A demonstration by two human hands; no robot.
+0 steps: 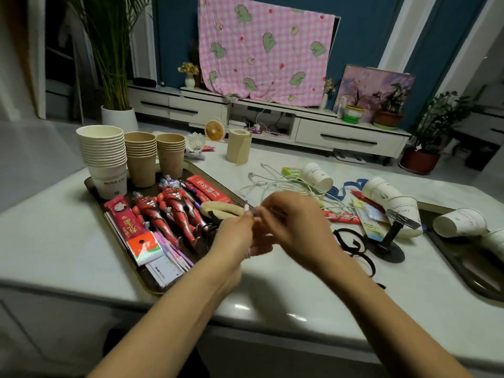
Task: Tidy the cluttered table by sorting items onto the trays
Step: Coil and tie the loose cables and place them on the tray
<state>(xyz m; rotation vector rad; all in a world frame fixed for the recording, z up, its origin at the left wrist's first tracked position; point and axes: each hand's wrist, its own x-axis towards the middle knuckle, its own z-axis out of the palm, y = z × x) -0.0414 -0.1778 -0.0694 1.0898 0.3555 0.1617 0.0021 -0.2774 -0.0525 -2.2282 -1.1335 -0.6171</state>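
My left hand (240, 233) and my right hand (289, 222) meet above the table's middle. Both pinch the plug end of a white cable (275, 185), whose tangle trails back to the right. Left of the hands, a dark tray (92, 186) holds stacked paper cups (105, 156), red toy figures (174, 211), red packets (128, 222) and a ruler. A second dark tray (463, 271) sits at the right edge with a tipped white cup (459, 222) on it. More tipped white cups (392, 203) lie among the clutter.
A black phone stand (390, 241), black glasses-like frames (354, 246), a blue strap (341, 189) and small packets lie on the white table to the right. A paper roll (238, 145) stands at the back. Behind it are a small fan and a TV cabinet.
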